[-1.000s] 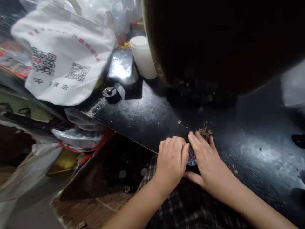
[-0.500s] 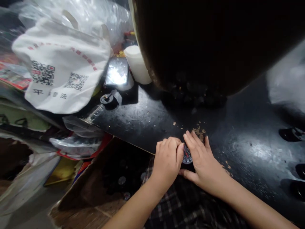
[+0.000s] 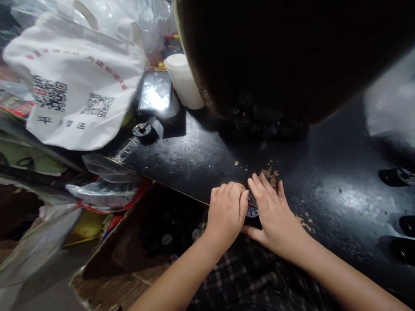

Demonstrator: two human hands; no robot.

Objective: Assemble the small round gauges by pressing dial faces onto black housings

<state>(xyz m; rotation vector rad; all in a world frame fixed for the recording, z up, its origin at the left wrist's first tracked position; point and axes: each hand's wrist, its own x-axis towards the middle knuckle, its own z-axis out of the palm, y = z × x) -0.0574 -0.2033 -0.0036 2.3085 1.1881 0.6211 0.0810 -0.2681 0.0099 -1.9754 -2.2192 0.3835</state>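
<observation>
Between my hands, at the table's front edge, is a round black dial gauge (image 3: 253, 210) with white markings and a red needle. Fingers and palm cover much of its face. My left hand (image 3: 228, 210) is closed, its fingers curled and its thumb against the gauge's left side. What else those curled fingers may hold is hidden. My right hand (image 3: 271, 211) lies over the gauge's right side, fairly straight fingers at the far side and thumb at the near side, gripping it.
Peeling patches mark the black table (image 3: 181, 172). Black round parts (image 3: 397, 177) stand at the right, another (image 3: 145, 131) at the left. A white tote bag (image 3: 78, 86), a phone-like bright slab (image 3: 156, 91) and a white roll (image 3: 184, 82) sit behind. An open carton (image 3: 106, 255) is below left.
The view has shifted a little, so the surroundings sit slightly up and left. Both hands keep their hold on the gauge. Its red needle looks more level than before.
</observation>
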